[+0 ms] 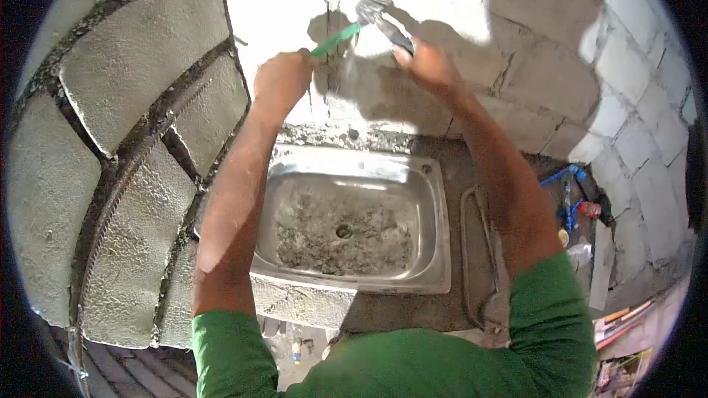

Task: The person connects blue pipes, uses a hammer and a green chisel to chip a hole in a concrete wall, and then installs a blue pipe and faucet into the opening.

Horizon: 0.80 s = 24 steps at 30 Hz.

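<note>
My left hand (284,81) is wrapped round the green handle (337,40) of a tool that points up and to the right. My right hand (429,66) grips a tool with a dark handle (397,38), slanting up and to the left. The two tools meet at a grey, mortar-coloured head (373,6) in front of the block wall (420,103). Glare and shadow there hide which tool the head belongs to and its exact kind. Below both hands, a steel sink (445,250) holds grey crumbled mortar (332,214) around its drain hole.
Large grey blocks with dark joints form the left wall (140,51). A bent metal rod (472,265) lies on the ledge right of the sink. Blue pipes (568,191) and a red item (588,208) are in the right corner. Assorted items lie at lower right.
</note>
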Available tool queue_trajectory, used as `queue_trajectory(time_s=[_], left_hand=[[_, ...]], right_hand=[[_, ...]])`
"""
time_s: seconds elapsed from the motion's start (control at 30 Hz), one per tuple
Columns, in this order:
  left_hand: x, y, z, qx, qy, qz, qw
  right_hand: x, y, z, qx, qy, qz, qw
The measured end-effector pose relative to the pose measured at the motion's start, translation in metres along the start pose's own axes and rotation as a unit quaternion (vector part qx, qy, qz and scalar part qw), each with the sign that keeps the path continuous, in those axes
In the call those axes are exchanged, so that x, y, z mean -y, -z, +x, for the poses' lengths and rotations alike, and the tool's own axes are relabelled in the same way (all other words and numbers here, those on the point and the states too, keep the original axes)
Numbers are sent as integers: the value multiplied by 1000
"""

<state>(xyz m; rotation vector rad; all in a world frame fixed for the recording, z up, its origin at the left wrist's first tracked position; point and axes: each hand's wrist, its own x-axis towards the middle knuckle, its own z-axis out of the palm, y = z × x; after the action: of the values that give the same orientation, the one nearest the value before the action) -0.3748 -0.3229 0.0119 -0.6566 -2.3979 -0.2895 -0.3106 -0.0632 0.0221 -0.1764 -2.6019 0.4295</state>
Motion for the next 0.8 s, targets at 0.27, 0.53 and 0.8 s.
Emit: queue_trajectory(time_s=[0.27,0.53,0.8], left_hand=[[10,-39,-67,-48,140,-247,958],[-9,-57,-44,-77,91,-147,982],[-15,-38,-35,-55,61,-89,993]], right_hand=[[-10,50,-49,-103,57,73,990],[20,90,-61,-254,184,6,949],[27,48,-19,-118,123,-19,985]])
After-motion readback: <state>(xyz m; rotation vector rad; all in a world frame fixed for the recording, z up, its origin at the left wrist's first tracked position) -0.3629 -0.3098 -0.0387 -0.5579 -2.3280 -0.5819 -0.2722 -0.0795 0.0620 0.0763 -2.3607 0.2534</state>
